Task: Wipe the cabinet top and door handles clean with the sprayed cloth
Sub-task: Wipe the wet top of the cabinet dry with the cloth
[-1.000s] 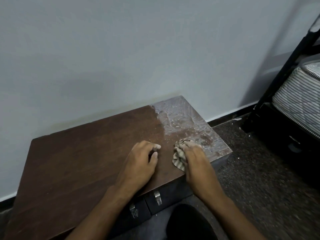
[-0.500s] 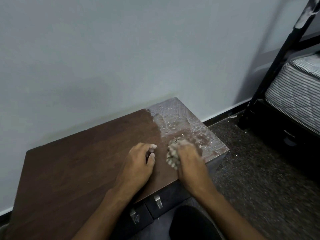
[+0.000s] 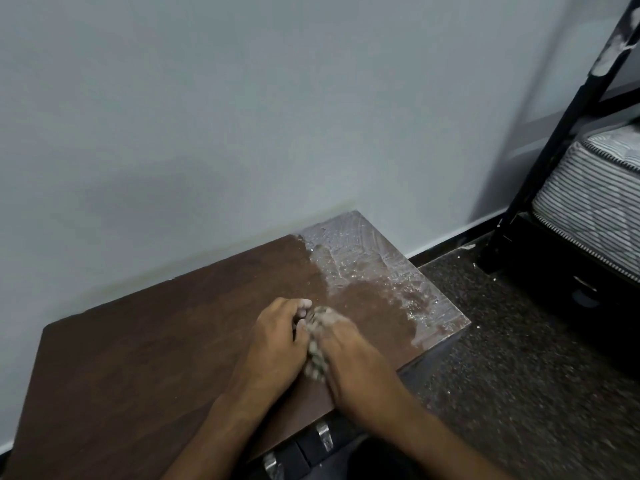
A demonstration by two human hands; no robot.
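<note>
The low cabinet's dark brown wooden top (image 3: 145,362) fills the lower left; its right end carries a whitish dusty, wet-looking film (image 3: 374,268). My right hand (image 3: 349,355) grips a bunched striped cloth (image 3: 316,355) and presses it on the top near the front edge, blurred by motion. My left hand (image 3: 277,341) rests on the wood right beside the cloth, fingers curled under, holding nothing. Two metal door handles (image 3: 323,434) (image 3: 272,467) show on the dark cabinet front below my arms.
A grey-white wall stands directly behind the cabinet. Speckled dark floor (image 3: 519,358) lies to the right. A black bed frame post (image 3: 554,140) and a striped mattress (image 3: 595,199) stand at the far right.
My right hand has dragged the cloth leftward from the dusty right end until it sits against my left hand. The wiped brown area has grown. The left hand stayed put.
</note>
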